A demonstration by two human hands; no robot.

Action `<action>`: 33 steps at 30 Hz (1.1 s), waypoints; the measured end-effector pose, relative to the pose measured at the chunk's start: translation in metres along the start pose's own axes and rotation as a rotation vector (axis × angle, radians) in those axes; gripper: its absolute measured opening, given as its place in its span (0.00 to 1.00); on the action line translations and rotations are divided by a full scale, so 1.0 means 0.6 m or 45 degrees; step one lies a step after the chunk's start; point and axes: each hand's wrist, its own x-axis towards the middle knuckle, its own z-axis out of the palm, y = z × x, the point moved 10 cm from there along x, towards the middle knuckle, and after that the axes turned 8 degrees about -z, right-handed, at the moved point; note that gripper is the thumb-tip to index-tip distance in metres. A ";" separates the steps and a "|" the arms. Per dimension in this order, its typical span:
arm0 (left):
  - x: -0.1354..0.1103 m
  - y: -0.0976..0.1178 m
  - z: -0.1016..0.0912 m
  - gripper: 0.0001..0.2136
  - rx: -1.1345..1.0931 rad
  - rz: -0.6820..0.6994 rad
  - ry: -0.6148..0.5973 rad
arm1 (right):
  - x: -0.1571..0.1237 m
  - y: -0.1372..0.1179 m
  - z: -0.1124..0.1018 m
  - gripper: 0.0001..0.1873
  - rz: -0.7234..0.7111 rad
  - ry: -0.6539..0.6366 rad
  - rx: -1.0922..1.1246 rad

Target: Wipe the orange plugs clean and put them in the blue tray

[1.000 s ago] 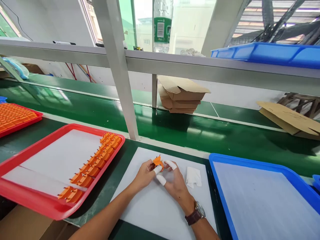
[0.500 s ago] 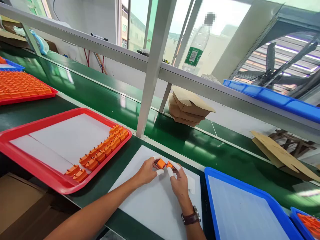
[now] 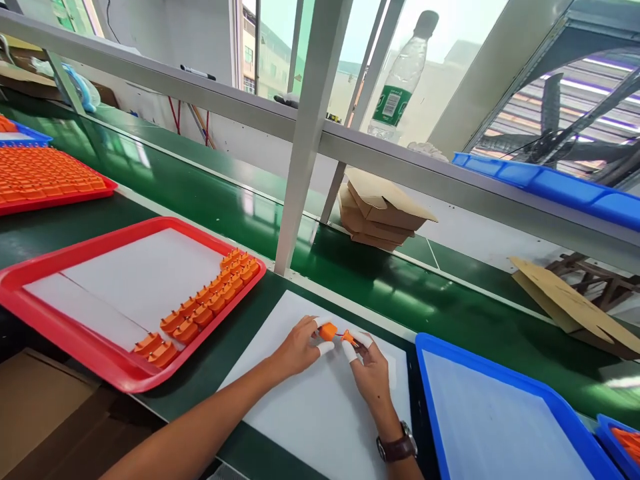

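Note:
Over a white sheet [image 3: 305, 413] on the dark green bench, my two hands face each other with white covers on several fingertips. Between the thumb and fingers of my left hand [image 3: 299, 348] is a boxy orange plastic piece [image 3: 328, 331]. My right hand [image 3: 373, 373] pinches a smaller orange plastic piece [image 3: 348, 338], partly covered by the fingers. A thin reddish strand seems to span the short gap between the pieces. To the left, a red tray [image 3: 135, 384] lined with white sheet carries rows of orange plastic parts [image 3: 203, 315] with small pins on top.
At right lies a blue tray [image 3: 429, 400] with a pale liner, and beyond it another blue tray [image 3: 607, 437] with orange parts. A full red tray [image 3: 50, 177] sits far left. A metal post [image 3: 300, 167] rises behind the sheet; folded cardboard [image 3: 380, 207] lies beyond.
Both hands appear slightly farther right, partly because the view has shifted a little. The smaller orange piece has turned, and the reddish strand between the pieces shows more clearly.

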 end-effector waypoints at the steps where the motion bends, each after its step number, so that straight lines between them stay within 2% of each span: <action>1: -0.001 0.001 0.005 0.22 0.011 -0.009 -0.037 | -0.002 -0.002 -0.001 0.14 -0.002 0.006 -0.006; 6: -0.007 -0.014 0.029 0.21 -0.060 -0.113 -0.195 | -0.014 -0.010 -0.003 0.12 -0.003 -0.010 -0.045; 11: -0.010 -0.002 0.040 0.20 -0.120 -0.026 -0.296 | -0.021 -0.003 0.001 0.10 0.037 0.015 -0.017; 15: -0.008 0.006 0.039 0.17 -0.064 0.012 -0.281 | -0.024 -0.005 0.008 0.10 0.082 0.016 0.001; 22: -0.009 0.003 0.042 0.19 -0.058 -0.001 -0.262 | -0.029 -0.026 0.024 0.09 0.048 -0.061 -0.029; 26: -0.010 -0.003 0.048 0.19 -0.179 -0.080 -0.321 | -0.030 -0.012 0.014 0.10 0.114 0.000 -0.076; 29: -0.010 -0.013 0.057 0.18 -0.321 -0.161 -0.372 | -0.029 -0.013 0.009 0.10 0.095 0.027 -0.100; 33: -0.009 -0.031 0.058 0.17 -0.332 -0.230 -0.302 | -0.030 -0.028 0.018 0.10 0.033 -0.044 -0.129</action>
